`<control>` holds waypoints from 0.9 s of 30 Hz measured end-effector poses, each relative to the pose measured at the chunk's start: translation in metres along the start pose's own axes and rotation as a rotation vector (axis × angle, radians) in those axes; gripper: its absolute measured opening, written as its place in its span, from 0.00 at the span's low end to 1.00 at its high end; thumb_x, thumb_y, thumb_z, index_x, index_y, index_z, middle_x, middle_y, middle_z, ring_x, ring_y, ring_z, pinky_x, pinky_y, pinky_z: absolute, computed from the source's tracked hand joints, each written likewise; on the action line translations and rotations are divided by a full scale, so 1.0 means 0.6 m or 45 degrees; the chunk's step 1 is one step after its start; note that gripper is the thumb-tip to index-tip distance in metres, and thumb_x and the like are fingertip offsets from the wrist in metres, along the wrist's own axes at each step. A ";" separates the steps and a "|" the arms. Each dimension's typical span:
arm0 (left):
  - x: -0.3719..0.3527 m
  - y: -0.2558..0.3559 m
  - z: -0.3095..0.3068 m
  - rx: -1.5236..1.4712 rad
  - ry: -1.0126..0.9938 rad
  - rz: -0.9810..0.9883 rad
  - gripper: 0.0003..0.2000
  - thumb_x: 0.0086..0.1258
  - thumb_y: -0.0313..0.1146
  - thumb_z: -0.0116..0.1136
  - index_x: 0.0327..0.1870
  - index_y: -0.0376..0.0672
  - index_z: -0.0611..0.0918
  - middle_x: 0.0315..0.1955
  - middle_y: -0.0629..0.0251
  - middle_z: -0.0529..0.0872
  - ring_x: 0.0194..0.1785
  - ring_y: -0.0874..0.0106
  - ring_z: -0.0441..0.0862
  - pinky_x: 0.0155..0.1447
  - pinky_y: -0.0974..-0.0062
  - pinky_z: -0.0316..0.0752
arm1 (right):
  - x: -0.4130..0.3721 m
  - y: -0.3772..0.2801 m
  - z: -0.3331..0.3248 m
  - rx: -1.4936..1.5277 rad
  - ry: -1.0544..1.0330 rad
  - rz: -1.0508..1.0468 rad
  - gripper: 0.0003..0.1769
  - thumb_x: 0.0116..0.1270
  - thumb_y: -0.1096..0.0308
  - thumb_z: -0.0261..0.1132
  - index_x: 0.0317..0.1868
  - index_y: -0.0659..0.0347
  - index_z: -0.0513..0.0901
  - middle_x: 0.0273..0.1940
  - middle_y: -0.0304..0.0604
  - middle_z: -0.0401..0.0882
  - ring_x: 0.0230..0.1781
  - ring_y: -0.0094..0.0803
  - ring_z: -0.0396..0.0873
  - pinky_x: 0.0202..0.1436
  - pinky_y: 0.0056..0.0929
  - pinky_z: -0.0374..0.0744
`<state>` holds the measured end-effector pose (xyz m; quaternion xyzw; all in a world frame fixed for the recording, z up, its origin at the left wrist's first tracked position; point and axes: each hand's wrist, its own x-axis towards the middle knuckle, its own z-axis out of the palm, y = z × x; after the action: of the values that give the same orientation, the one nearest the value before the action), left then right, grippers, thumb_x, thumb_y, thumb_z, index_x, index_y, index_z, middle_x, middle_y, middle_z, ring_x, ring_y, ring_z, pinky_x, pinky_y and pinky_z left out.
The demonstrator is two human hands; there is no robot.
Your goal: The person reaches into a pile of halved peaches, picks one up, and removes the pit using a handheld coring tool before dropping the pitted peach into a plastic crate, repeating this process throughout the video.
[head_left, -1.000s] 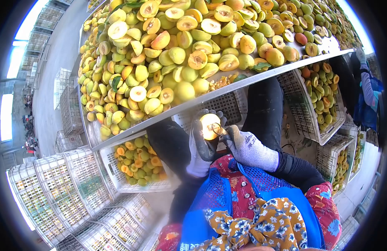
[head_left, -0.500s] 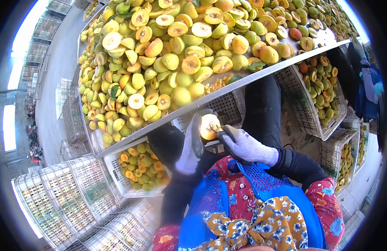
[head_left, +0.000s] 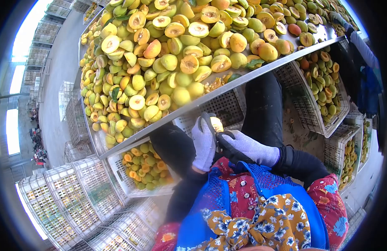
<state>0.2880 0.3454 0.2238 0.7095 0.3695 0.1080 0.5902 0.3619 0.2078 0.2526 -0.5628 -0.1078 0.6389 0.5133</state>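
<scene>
Gloved left hand (head_left: 204, 142) grip is wrapping a yellow peach half (head_left: 217, 124); right hand (head_left: 248, 147) grip, fingertips pressed together, is touching it, counter (head_left: 227, 88) just above.

Below the near rim of the table (head_left: 252, 80) heaped with a pile of fruit (head_left: 172, 62), we hold a fruit (head_left: 217, 124) in our left hand (head_left: 204, 142), our right hand (head_left: 243, 146) beside it, with a filled crate (head_left: 118, 175) under the table at left, another crate (head_left: 294, 81) at right, and stacked crates (head_left: 64, 196) farther left.

The fruit (head_left: 217, 124) is mostly hidden behind the left hand (head_left: 204, 142) (only a pale sliver shows past its edge). What the right hand (head_left: 245, 145), just beside it, grips is too small to tell.
</scene>
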 end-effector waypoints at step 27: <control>0.004 -0.056 0.021 -0.341 -0.196 -0.015 0.17 0.83 0.42 0.43 0.47 0.37 0.81 0.36 0.61 0.86 0.38 0.71 0.84 0.43 0.72 0.78 | 0.017 0.055 -0.050 1.505 -0.763 0.597 0.23 0.76 0.43 0.55 0.44 0.57 0.75 0.18 0.26 0.65 0.09 0.14 0.61 0.07 0.14 0.61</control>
<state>0.2839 0.3381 0.1890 0.6285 0.3095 0.0981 0.7068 0.3708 0.1873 0.2124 0.0025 0.2450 0.8118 0.5301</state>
